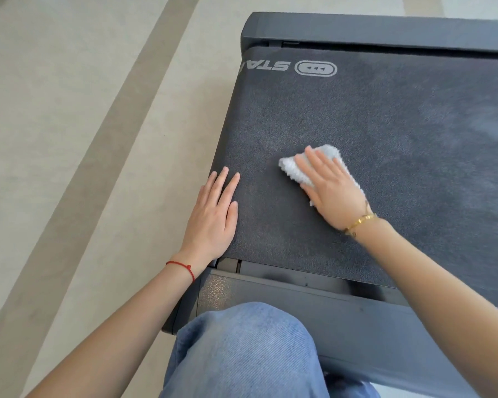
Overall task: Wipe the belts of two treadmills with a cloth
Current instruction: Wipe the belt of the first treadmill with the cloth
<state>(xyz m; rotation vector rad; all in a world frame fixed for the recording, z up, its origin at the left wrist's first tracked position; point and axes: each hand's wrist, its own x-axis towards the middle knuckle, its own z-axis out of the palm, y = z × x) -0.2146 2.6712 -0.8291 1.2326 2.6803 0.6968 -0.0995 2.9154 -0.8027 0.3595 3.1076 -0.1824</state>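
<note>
A dark grey textured treadmill belt (371,116) fills the middle and right of the view, with a white logo near its far left corner. My right hand (331,191) lies flat on a folded white fluffy cloth (325,155) and presses it onto the belt near the left side. The cloth shows beyond my fingertips and along the hand's right edge. My left hand (213,216) rests palm down, fingers spread, on the belt's left edge, holding nothing.
The treadmill's dark side rails run along the far edge (385,30) and the near edge (342,308). My knee in blue jeans (247,351) is beside the near rail. Pale floor with a darker stripe (78,168) lies to the left.
</note>
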